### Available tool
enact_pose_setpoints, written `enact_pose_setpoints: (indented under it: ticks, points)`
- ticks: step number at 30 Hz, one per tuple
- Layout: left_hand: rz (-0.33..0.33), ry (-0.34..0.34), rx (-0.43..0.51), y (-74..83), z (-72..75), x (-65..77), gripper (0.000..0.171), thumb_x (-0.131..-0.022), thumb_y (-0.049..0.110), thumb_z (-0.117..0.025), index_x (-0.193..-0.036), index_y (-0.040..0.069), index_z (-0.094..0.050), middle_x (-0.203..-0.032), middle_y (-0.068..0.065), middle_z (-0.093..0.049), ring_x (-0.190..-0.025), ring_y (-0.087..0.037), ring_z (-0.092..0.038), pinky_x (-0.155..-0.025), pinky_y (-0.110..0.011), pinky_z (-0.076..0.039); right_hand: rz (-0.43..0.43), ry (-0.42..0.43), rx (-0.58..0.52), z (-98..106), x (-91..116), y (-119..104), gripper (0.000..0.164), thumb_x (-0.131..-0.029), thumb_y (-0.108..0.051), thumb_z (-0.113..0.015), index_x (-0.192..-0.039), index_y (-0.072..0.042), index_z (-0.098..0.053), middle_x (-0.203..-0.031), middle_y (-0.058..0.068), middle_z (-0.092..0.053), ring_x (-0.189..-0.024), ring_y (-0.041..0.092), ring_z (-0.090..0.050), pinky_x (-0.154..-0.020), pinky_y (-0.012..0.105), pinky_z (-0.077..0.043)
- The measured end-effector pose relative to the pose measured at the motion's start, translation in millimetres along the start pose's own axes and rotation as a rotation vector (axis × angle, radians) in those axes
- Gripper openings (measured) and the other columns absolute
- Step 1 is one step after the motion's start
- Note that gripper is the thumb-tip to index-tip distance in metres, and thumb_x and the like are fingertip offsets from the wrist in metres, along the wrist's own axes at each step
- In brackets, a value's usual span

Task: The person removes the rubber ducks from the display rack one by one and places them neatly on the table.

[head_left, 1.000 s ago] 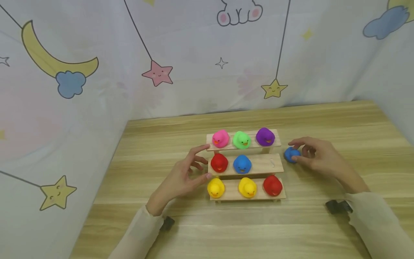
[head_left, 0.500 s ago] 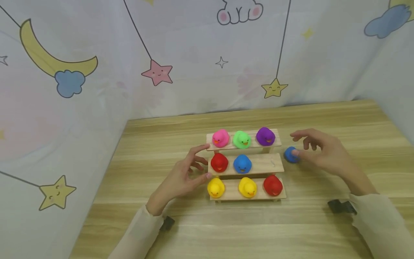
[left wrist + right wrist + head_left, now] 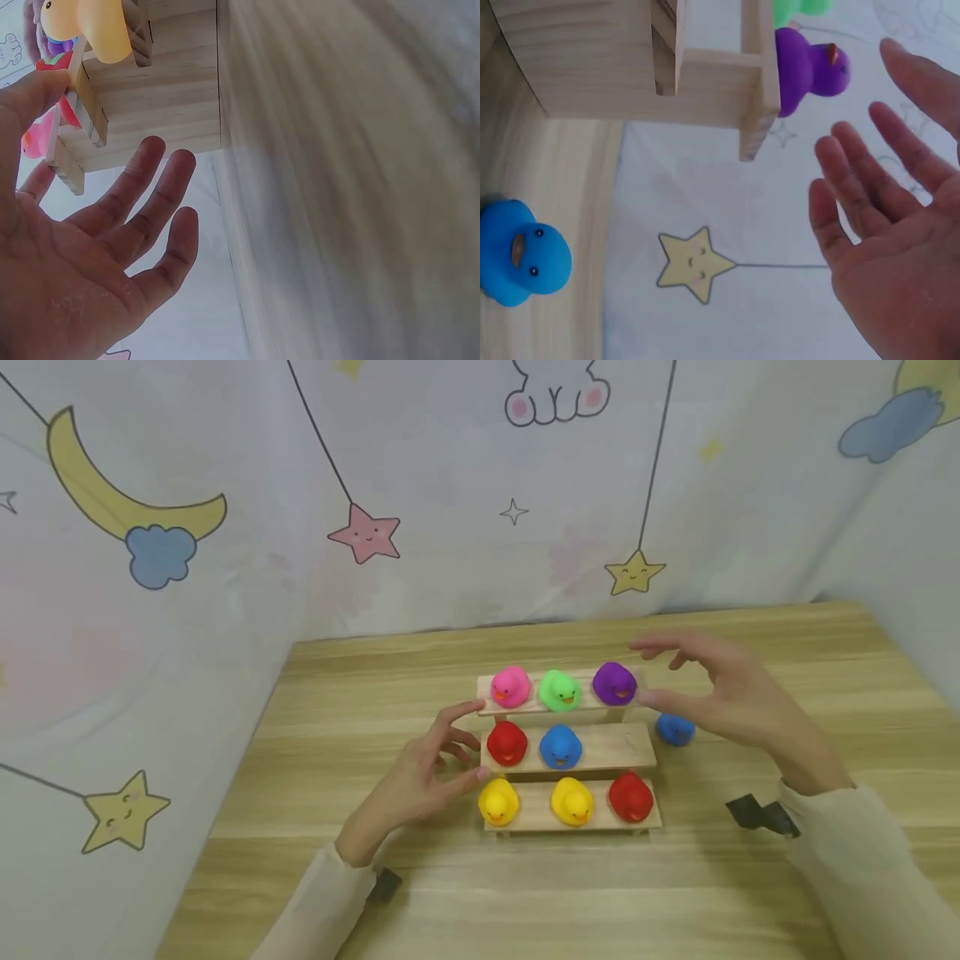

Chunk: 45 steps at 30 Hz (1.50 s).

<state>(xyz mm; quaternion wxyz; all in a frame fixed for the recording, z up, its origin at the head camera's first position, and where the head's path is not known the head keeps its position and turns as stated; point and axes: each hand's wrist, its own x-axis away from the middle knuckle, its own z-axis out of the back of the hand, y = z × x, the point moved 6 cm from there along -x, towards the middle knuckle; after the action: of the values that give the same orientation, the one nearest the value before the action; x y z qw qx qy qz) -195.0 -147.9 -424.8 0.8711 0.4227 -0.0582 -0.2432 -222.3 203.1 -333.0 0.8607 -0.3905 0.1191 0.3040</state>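
A three-step wooden rack (image 3: 607, 745) carries rubber ducks. Pink (image 3: 510, 687), green (image 3: 560, 692) and purple (image 3: 614, 684) ducks sit on the top step. The middle step bears a red duck (image 3: 507, 744) and a blue duck (image 3: 561, 747). Two yellow ducks and a red duck (image 3: 631, 797) line the bottom step. My left hand (image 3: 416, 777) touches the rack's left end with thumb and index fingertips. My right hand (image 3: 723, 689) holds nothing; its spread thumb and fingers hover beside the purple duck. Below it, another blue duck (image 3: 525, 253) stands on the table.
The wood-grain table (image 3: 570, 902) runs back to a white cloth backdrop (image 3: 450, 460) printed with stars and a moon. A similar cloth hangs along the left side.
My right hand has let go of the loose blue duck, risen and moved left and back towards the purple duck. My left hand stays at the rack.
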Motion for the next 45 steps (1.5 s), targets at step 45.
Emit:
enact_pose_setpoints:
  ticks: [45]
  points:
    - [-0.008,0.001,0.01,-2.5,-2.7,-2.4,0.082,-0.097,0.025,-0.081,-0.162,0.036,-0.032,-0.117,-0.002,-0.077,-0.103,-0.019,-0.076,-0.086,-0.045,-0.057,-0.141,-0.017,-0.245,9.4,28.9,28.8,0.047,-0.084,0.011,-0.084,-0.125,-0.007,-0.074,-0.137,0.007,-0.073,-0.126,0.005,-0.067,-0.11,0.01,-0.047]
